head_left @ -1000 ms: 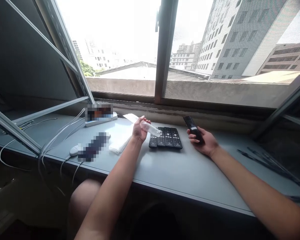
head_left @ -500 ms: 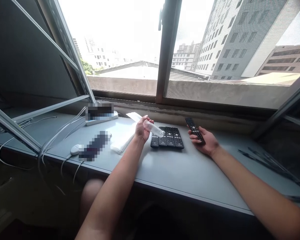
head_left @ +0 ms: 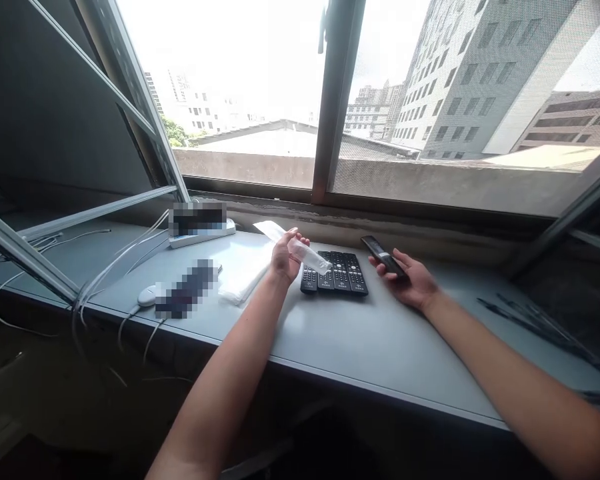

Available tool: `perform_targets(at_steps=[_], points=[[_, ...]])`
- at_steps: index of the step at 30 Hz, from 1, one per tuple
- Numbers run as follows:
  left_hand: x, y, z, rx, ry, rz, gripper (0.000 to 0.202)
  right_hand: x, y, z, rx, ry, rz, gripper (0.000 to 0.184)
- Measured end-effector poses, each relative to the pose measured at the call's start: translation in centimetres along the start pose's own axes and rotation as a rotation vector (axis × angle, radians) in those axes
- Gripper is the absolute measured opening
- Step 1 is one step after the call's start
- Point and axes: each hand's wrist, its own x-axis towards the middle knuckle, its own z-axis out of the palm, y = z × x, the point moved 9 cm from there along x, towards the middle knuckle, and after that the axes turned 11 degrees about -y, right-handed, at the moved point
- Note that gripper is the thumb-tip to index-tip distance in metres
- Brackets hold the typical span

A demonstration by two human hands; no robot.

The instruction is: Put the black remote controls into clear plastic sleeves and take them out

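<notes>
While the left hand (head_left: 284,259) pinched a clear sleeve (head_left: 303,251) over a row of remotes (head_left: 337,272) near the table's (head_left: 360,347) far edge, the right hand's (head_left: 410,283) loose grip risked dropping its black remote (head_left: 381,255).

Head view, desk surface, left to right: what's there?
Order: white cables → white mouse → flat stack of plastic sleeves → left hand gripping a clear plastic sleeve → row of black remotes → right hand holding a black remote → dark strips.
</notes>
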Motion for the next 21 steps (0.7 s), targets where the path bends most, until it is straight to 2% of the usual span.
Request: perform_targets(at_steps=[6, 13, 17, 21], points=[[0.2, -0.3, 0.2, 0.007, -0.004, -0.008, 0.016, -0.3, -0.1, 1.1, 0.007, -0.141, -0.028, 0.032], [-0.1, 0.3, 0.4, -0.01, 0.002, -0.006, 0.015, -0.6, 0.5, 2.0, -0.015, -0.107, 0.012, 0.031], [-0.1, 0.6, -0.1, -0.009, 0.039, -0.001, 0.014, -1.1, 0.5, 3.0, -0.024, -0.153, 0.002, 0.042], [0.0, 0.6, -0.6, -0.033, 0.071, 0.0, 0.011, -1.3, 1.1, 4.1, -0.028, -0.221, 0.022, 0.036]])
